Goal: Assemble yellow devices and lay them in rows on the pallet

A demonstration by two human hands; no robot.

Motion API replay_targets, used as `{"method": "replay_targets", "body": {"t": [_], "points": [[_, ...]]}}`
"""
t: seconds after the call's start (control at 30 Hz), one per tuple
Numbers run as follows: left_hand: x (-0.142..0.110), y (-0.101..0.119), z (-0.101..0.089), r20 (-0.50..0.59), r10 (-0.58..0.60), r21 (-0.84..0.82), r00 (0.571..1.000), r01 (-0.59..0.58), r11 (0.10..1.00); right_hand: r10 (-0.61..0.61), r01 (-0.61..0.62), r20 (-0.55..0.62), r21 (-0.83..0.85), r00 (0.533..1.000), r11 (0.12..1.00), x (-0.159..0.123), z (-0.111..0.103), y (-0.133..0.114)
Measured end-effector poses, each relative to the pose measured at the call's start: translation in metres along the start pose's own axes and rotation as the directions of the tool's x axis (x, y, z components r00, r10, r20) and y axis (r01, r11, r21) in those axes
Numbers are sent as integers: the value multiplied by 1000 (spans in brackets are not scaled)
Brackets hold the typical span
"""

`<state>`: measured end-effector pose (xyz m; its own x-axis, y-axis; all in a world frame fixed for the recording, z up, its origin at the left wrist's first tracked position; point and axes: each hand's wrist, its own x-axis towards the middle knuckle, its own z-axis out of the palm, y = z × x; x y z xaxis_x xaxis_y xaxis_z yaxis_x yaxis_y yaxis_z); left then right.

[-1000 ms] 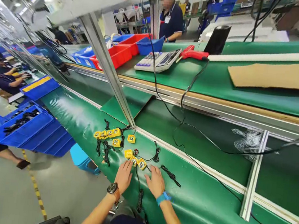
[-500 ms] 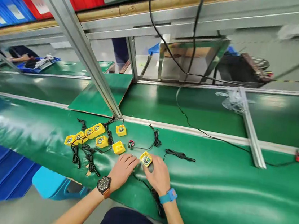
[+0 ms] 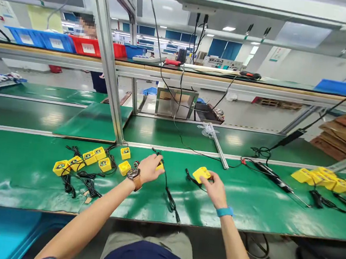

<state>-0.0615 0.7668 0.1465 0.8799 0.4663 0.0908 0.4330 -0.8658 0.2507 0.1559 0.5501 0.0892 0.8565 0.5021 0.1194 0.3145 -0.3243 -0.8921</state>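
Observation:
My right hand (image 3: 216, 189) pinches a yellow plastic housing (image 3: 201, 174) between thumb and fingers, just over the green bench, with a coiled black cable (image 3: 192, 178) beneath and beside it. To the left, my left hand (image 3: 151, 169) is closed on a small yellow box (image 3: 160, 167), mostly covered by the fingers. A black cable (image 3: 169, 198) runs from near that box toward the bench's front edge. Beside the left wrist lie an empty-looking yellow box (image 3: 124, 168) and a small round part with a wire (image 3: 136, 164).
Several yellow boxes with circuit parts (image 3: 89, 157) and coiled cables (image 3: 89, 183) lie at left. An electric screwdriver (image 3: 272, 176) and more yellow housings (image 3: 321, 179) are at right. A metal post (image 3: 108, 54) rises behind; a person (image 3: 98, 81) stands beyond the shelf.
The camera view has risen and turned right. My hands, close together before, are now apart; the right holds a yellow housing farther right, and the left is now on a yellow box.

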Motion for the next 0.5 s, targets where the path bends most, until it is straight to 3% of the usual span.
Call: {"method": "replay_targets", "body": {"t": [0.1, 0.2, 0.27, 0.33, 0.43, 0.5], "points": [[21, 22, -31, -216, -39, -135, 976, 9, 991, -69, 74, -104, 48, 992, 996, 12, -17, -21], [14, 31, -33, -272, -100, -208, 957, 43, 977, -168, 181, -84, 193, 982, 964, 8, -18, -36], [-6, 25, -14, -225, -141, -214, 964, 92, 972, -202, 185, 39, 268, 979, 946, -4, -8, -38], [-33, 14, 17, -161, -190, -193, 969, 158, 968, -222, 153, 243, 273, 944, 950, -21, 10, -34], [-74, -2, 65, -112, -264, -155, 958, 245, 957, -225, 157, 554, 168, 801, 973, -48, 44, -23], [-94, -10, 89, -114, -277, -158, 954, 258, 953, -225, 222, 675, 93, 702, 971, -62, 66, -15]]}}
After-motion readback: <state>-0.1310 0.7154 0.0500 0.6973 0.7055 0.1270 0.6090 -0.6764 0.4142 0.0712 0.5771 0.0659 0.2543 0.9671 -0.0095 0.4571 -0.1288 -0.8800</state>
